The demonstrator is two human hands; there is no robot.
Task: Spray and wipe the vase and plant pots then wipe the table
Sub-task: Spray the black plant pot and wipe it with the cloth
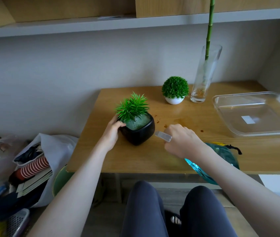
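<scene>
Black pot (138, 134) gripped by left hand (112, 132), clear tray (255, 113) right

A single head-worn wide-angle view looks forward and down, close over the wooden table (178, 151), the wall filling the upper frame, the person's knees at the bottom edge.

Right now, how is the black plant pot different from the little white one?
The black pot is bigger and squarish; the white pot is small and round. The black pot's plant is spiky and shows green filler beneath; the white pot's plant is a tight ball. The left hand holds the black pot; nothing touches the white pot. Both stand upright on the wooden table.
</scene>
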